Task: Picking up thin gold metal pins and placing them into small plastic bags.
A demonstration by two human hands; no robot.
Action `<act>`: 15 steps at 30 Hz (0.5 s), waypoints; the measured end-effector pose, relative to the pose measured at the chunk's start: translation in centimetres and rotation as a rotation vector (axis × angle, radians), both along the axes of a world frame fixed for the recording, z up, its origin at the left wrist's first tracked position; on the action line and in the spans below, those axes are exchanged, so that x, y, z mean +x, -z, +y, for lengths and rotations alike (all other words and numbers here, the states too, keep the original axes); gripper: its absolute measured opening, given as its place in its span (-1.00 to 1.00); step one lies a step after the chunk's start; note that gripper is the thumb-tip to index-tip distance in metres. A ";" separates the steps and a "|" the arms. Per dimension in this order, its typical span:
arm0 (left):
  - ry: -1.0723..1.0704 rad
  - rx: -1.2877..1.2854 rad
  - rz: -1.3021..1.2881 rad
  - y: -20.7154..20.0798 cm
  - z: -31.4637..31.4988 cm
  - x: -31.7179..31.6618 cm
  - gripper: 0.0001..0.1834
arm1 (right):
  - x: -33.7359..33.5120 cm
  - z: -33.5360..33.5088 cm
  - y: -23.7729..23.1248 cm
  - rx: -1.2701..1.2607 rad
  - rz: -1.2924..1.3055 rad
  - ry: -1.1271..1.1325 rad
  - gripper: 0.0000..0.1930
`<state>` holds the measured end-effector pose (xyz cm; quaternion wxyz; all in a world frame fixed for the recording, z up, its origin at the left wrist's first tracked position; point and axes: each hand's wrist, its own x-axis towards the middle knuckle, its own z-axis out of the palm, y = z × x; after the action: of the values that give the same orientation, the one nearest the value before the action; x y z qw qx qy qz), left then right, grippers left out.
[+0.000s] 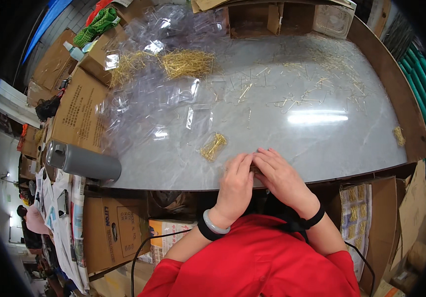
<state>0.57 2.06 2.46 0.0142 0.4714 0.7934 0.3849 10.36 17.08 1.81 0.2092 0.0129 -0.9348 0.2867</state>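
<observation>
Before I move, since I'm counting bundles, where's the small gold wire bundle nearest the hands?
In the head view, the gold wire bundle lies on the grey tabletop, just beyond and left of the left hand.

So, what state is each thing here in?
Left hand: fingers bent, against the right hand
Right hand: fingers bent; whatever lies between is mostly hidden
Near gold bundle: gathered, lying on the table
Gold wire pile: heaped
Loose gold wires: scattered
Clear plastic pieces: heaped
Grey bottle: lid on
White fan: running or not, unclear
</observation>
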 end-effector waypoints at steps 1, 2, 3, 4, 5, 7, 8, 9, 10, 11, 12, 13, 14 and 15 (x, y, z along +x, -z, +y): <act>-0.002 -0.003 0.002 -0.3 0.0 0.2 -0.48 | 0.0 0.2 0.1 -0.003 0.002 -0.002 -0.51; 0.031 0.041 -0.087 -0.6 0.0 0.4 -0.46 | 0.0 0.5 0.3 0.021 0.000 -0.010 -0.51; 0.065 0.085 -0.176 -0.8 -0.1 0.6 -0.43 | 0.0 0.9 0.4 0.045 -0.002 -0.017 -0.50; 0.065 0.083 -0.174 -0.7 -0.2 0.6 -0.43 | 0.1 1.2 0.6 0.043 0.000 -0.017 -0.50; 0.092 0.062 -0.173 -0.5 -0.6 0.4 -0.39 | 0.1 1.6 0.8 0.036 0.002 -0.043 -0.49; 0.118 0.036 -0.174 -0.3 -1.0 -0.1 -0.36 | 0.2 1.8 0.5 0.025 0.004 -0.069 -0.47; 0.123 -0.014 -0.045 -0.3 -0.9 -0.4 -0.33 | 0.6 2.0 -0.1 -0.111 -0.004 -0.063 -0.45; 0.125 -0.065 0.083 -0.3 -0.9 -0.8 -0.31 | 0.9 2.0 -0.8 -0.246 -0.012 -0.060 -0.42; 0.168 -0.076 0.049 -0.1 -0.9 -1.3 -0.28 | 1.3 2.2 -1.3 -0.249 -0.012 -0.061 -0.42; 0.169 -0.078 0.048 0.0 -0.5 -1.6 -0.28 | 2.0 2.5 -1.7 -0.204 0.002 0.029 -0.40; 0.216 -0.094 0.038 0.0 -0.2 -1.8 -0.29 | 2.7 2.9 -2.0 -0.157 0.017 0.117 -0.37; 0.263 -0.110 0.028 0.0 0.2 -2.1 -0.30 | 3.3 3.1 -2.3 -0.157 0.015 0.117 -0.37; 0.263 -0.110 0.027 0.1 0.5 -2.5 -0.30 | 4.1 3.2 -2.6 -0.106 -0.016 0.165 -0.39; 0.329 -0.120 0.070 0.3 1.0 -2.8 -0.32 | 4.7 3.4 -2.6 -0.054 -0.049 0.223 -0.41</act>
<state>-2.22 3.06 2.18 0.0773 0.6062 0.7271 0.3128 15.04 20.45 4.46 0.2171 -0.1038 -0.9272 0.2871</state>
